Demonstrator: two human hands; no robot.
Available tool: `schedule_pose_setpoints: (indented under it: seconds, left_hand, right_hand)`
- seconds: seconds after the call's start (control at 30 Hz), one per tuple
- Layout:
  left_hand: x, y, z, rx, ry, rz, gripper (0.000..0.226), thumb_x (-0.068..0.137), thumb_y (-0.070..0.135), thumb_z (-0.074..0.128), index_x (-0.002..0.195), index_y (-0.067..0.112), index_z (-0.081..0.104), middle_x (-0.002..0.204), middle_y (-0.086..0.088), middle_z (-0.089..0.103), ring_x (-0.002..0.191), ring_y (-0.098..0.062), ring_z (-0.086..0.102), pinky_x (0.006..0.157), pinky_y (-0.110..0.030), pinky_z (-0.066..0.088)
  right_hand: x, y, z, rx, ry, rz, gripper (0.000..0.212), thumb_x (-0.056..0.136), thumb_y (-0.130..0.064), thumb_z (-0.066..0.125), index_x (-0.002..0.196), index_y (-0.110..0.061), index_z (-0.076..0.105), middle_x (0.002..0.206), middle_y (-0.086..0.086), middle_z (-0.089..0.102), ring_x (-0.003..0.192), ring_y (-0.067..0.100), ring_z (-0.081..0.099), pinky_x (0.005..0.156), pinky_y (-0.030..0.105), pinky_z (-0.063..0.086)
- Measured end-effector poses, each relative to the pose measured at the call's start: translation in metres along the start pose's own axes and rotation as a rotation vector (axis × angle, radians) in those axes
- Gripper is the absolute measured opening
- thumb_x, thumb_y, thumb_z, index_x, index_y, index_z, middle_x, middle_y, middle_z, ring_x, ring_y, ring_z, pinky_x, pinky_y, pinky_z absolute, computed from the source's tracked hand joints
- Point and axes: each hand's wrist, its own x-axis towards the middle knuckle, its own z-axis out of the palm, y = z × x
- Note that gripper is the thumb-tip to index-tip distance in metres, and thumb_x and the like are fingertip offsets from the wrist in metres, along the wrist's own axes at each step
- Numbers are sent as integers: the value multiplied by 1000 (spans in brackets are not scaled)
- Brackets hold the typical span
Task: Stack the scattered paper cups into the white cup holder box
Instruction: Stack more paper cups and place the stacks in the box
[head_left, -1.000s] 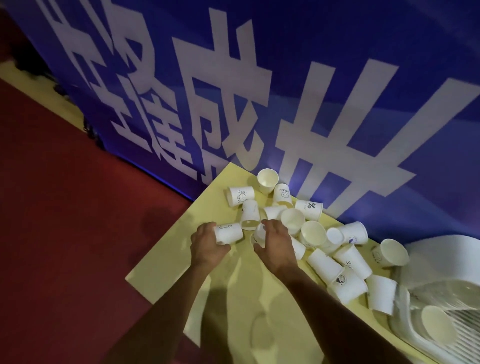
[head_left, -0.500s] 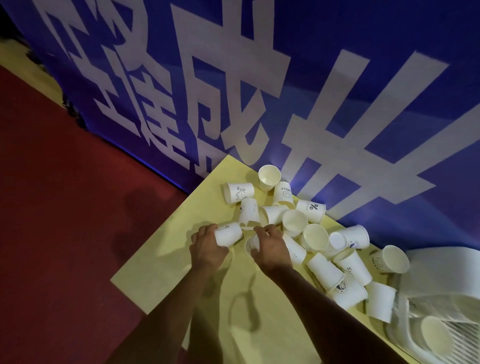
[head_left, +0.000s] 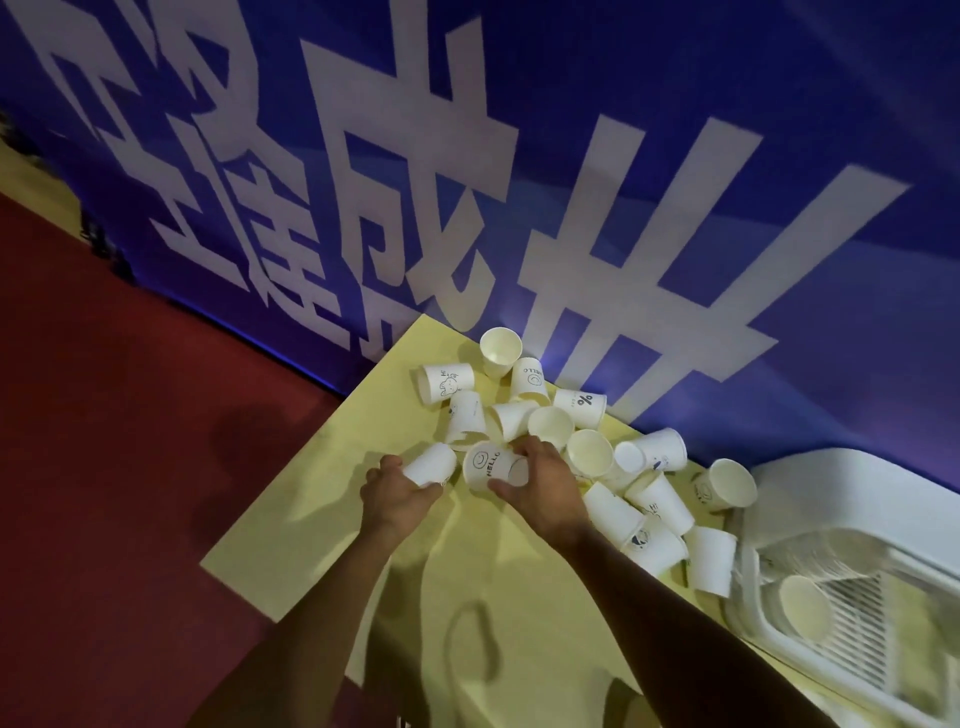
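Observation:
Several white paper cups (head_left: 587, 456) lie scattered on a yellow table (head_left: 322, 499), some upright, most on their sides. My left hand (head_left: 397, 493) grips a plain white cup (head_left: 431, 464) lying on its side. My right hand (head_left: 540, 480) holds a cup printed HELLO (head_left: 485, 464), tilted with its bottom toward me. The two held cups are close together, nearly touching. The white cup holder box (head_left: 810, 499) stands at the far right with one cup (head_left: 802, 608) inside it.
A blue banner (head_left: 519, 156) with large white characters rises right behind the table. Red floor (head_left: 104, 467) spreads to the left past the table's edge. The table's near left corner (head_left: 208, 564) lies close to my left forearm.
Both hands have lifted their cups slightly and brought them closer together. My right hand has turned the HELLO cup so its print faces me. The view has shifted a little.

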Motion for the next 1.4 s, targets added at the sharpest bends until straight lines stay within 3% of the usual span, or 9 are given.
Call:
schedule_pose_setpoints:
  seconds: [0.2,0.3,0.4,0.53,0.7,0.83,0.93,1.1,1.4]
  left_hand:
    - [-28,25,12,-99,-50,112,65,66,33,82,110,14,38,116,-10,48,90,-30,62,73,-40,56]
    - [-45,45,27,-81,-105,182,60,74,25,82,112,12,37,115,-9,47,87,-26,61,64,-29,48]
    - [-63,67,50,-59,-200,246,67,72,29,82,117,7,38,115,-12,50,89,-27,60,60,-27,45]
    - [-94,100,89,-35,-290,338,69,70,33,80,119,6,41,114,-10,53,99,-27,59,68,-32,50]
    - [-142,137,146,36,-389,425,64,76,31,80,124,9,44,118,-7,54,101,-22,55,72,-29,44]
    - [-174,157,184,77,-471,457,65,75,34,80,124,13,42,117,-4,52,100,-24,60,69,-37,57]
    - [-192,164,206,169,-493,493,68,77,36,79,127,11,42,119,-4,50,106,-28,59,85,-40,54]
    - [-209,164,226,214,-538,447,80,60,53,74,122,14,43,112,-10,62,99,-28,63,77,-35,51]
    - [-217,155,226,261,-518,420,75,61,51,76,121,15,47,113,-8,61,99,-22,62,70,-28,48]
  right_hand:
    - [-32,25,-36,171,147,133,53,79,-38,79,113,-17,46,99,-4,58,88,18,58,72,32,47]
    - [-53,46,-55,184,212,193,51,78,-41,78,107,-19,42,93,-4,58,82,18,57,67,30,43]
    - [-75,76,-75,207,282,230,52,73,-43,78,104,-22,42,94,-4,61,84,20,61,69,37,51]
    - [-112,122,-110,310,335,278,70,70,-35,83,125,-24,41,108,-6,56,96,19,60,79,37,51]
    - [-161,185,-146,344,416,349,76,63,-34,81,130,-30,45,122,-5,54,106,18,59,84,40,57]
    - [-190,227,-166,336,490,370,70,63,-31,81,127,-22,54,118,-2,54,104,18,55,88,36,50]
    - [-206,250,-172,386,502,382,64,63,-26,82,120,-25,54,112,-4,57,98,14,58,82,34,53]
    - [-215,272,-174,492,502,416,65,70,-15,81,125,-24,48,104,-12,59,91,3,58,70,21,48]
    - [-194,283,-161,558,483,356,70,73,-15,81,132,-25,45,117,-10,60,108,14,58,90,31,51]
